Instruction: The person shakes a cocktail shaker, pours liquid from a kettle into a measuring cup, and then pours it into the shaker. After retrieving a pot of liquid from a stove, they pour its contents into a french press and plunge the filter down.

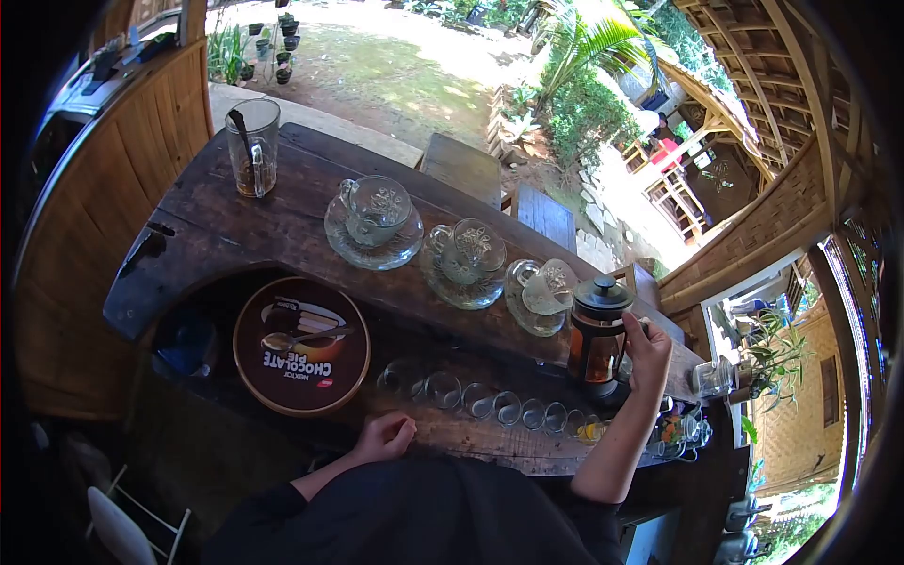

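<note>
My right hand (pixel 648 350) is closed on the handle of a French press (pixel 596 339) with a black lid and amber liquid inside. The press is upright at the right part of the dark wooden counter (pixel 292 226). Just left of it, a glass cup (pixel 548 286) sits tilted on its saucer. Two more glass cups (pixel 465 252) (pixel 375 209) stand on saucers further left. My left hand (pixel 385 436) is curled near the counter's lower edge, close to my body; whether it holds anything is hidden.
A round chocolate pie tin (pixel 301 345) with a spoon (pixel 306 337) on its lid is at left. A glass mug (pixel 252 155) with a dark spoon stands at the back left. Several small glasses (pixel 478 401) line the lower shelf. Glass jars (pixel 714 379) stand at right.
</note>
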A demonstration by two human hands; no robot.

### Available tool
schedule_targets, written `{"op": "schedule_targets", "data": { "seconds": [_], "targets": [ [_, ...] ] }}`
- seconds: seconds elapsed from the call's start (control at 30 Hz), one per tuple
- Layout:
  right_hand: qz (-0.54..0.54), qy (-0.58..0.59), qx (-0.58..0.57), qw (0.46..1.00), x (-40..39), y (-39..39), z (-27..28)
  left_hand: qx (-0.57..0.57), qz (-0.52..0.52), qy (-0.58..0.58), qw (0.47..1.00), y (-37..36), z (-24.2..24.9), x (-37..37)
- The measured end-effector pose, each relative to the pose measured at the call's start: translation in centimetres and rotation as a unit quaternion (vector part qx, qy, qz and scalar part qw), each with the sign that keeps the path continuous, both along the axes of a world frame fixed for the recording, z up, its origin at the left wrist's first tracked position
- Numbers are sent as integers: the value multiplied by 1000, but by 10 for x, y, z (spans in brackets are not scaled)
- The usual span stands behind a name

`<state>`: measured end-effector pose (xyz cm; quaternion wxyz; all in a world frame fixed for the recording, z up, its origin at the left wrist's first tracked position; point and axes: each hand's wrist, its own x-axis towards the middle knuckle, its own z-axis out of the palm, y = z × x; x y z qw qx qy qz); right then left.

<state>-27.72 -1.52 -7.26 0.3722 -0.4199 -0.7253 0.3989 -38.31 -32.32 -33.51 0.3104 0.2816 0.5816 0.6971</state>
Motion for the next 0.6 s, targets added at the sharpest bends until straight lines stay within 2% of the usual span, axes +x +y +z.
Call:
{"op": "schedule_targets", "data": {
  "seconds": [0.07,0.23,0.6],
  "targets": [
    [-4,-8,11,1000,-1,1,-1,9,6,-26,1000,0,0,1],
    [-3,-22,-3,1000,1,3,2,8,4,-6,1000,1,-3,1],
    [-18,40,-42,998,3,1,5,-1,12,-25,1000,1,5,0]
  ]
}}
